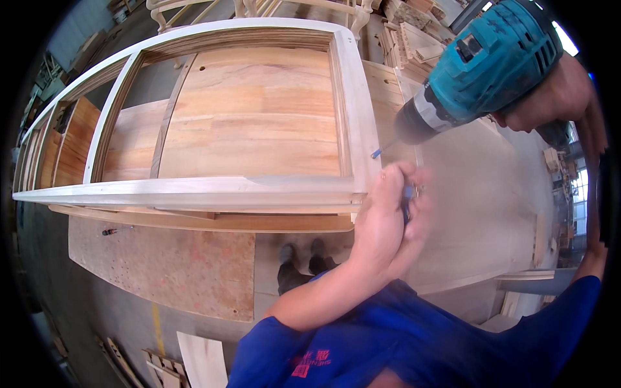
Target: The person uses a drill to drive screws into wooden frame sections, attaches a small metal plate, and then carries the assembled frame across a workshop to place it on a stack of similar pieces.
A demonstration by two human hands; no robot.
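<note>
My right hand (550,97) grips a teal and black cordless drill (482,68) at the upper right, its bit (381,150) pointing down-left toward the right stile of a pale wooden cabinet frame (356,97). My left hand (388,216) is closed beside the frame's near right corner, with small blue items (406,200) pinched in its fingers; what they are is blurred. The frame lies flat, with reddish wood panels (252,116) showing through its openings.
A chipboard sheet (168,265) lies on the floor under the frame, with a small screwdriver (110,231) on it. A pale board (479,194) spreads to the right. Wood offcuts (162,362) lie at the lower left. Turned furniture parts (259,8) stand at the back. My shoes (304,255) show below.
</note>
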